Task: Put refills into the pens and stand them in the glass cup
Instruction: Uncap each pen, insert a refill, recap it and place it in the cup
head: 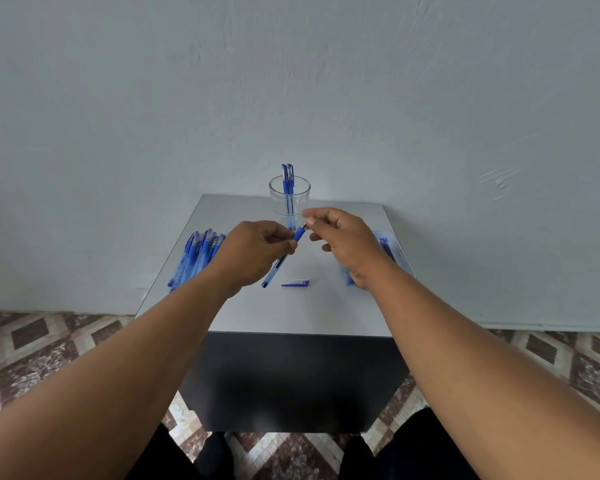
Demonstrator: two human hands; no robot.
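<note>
The pen (284,256) is up in the air over the middle of the table (257,313), slanting, with its blue grip end pointing up toward the glass cup (289,199). The left hand (253,251) holds it around the middle, fingers curled tight on the barrel. The right hand (340,237) is at the top end, thumb and first finger pinched at the little tip there. It looks like the tip is being screwed on or the refill pushed in, but that part is too small to tell which.

The pen's cap (295,283) lies flat on the table just below the pen. Two finished pens (288,181) stand upright in the glass cup at the back. A bunch of more pens (198,254) lies on the left side. On the right, partly hidden behind the right wrist, is a clear packet (390,247) with blue things in it, maybe the refills.

What could go wrong: the tip is tiny, so it could slip out of the pinch and roll off the table. If it goes on crooked, it may jam. The hands are close to the cup, so a bump could tip it over. The cap could also be forgotten.
</note>
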